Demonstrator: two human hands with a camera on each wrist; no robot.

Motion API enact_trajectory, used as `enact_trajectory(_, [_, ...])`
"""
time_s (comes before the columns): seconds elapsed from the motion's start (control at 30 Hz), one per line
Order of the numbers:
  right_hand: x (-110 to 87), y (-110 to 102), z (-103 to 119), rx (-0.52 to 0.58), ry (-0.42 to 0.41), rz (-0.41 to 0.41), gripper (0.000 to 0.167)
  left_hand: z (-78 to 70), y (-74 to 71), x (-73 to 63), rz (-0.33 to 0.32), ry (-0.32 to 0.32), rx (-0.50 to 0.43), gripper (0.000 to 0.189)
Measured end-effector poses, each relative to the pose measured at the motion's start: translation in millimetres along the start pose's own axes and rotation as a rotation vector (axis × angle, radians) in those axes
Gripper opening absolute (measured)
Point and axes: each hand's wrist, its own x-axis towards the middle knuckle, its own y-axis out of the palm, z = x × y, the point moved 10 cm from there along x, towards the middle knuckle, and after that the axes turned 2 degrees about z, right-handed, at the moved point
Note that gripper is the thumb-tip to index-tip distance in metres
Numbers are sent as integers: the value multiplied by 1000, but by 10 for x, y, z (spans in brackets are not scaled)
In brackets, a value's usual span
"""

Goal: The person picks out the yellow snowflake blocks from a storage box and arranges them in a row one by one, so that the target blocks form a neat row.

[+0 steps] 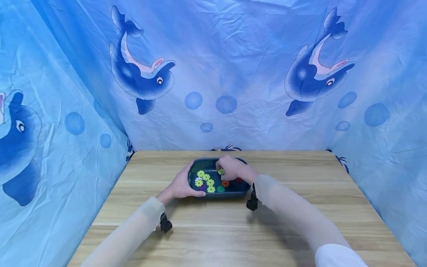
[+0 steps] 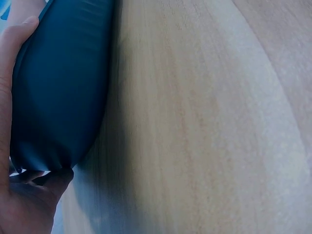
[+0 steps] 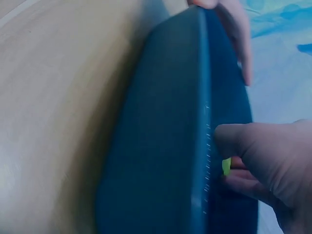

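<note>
A dark teal plastic basin (image 1: 213, 195) stands on the table, holding several yellow-green flower-shaped discs (image 1: 206, 177), an orange one (image 1: 225, 183), a green one (image 1: 221, 189) and a purple one (image 1: 202, 188). My left hand (image 1: 182, 184) grips the basin's left end, thumb along the front rim; in the left wrist view its fingers (image 2: 56, 183) reach round the end wall. Inside the basin, toward its back right, my right hand (image 1: 232, 168) pinches a yellow-green flower-shaped disc (image 3: 226, 166) between thumb and fingers. A red piece (image 1: 238, 180) shows partly beneath that wrist.
Wood-grain tabletop (image 1: 213, 237) surrounds the basin. Blue curtains (image 1: 213, 74) printed with dolphins hang behind the table and along both sides. A small black camera is strapped under each wrist, the left one (image 1: 165, 223) and the right one (image 1: 252, 203).
</note>
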Motion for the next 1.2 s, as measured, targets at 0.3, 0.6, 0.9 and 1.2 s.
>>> enact_trajectory(0.3, [-170, -520, -72, -23, -88, -100, 28, 66, -39, -30, -6, -31, 15, 143])
enact_trajectory(0.6, [-432, -861, -239, 5, -65, -120, 26, 91, -24, -36, -10, -26, 48, 143])
enact_trajectory(0.9, [-743, -948, -469, -30, -60, -138, 23, 72, 25, -42, 9, -31, 40, 145])
enact_trajectory(1.2, [-1037, -925, -891, -22, 16, -104, 23, 38, 2, 21, -1, -11, 31, 145])
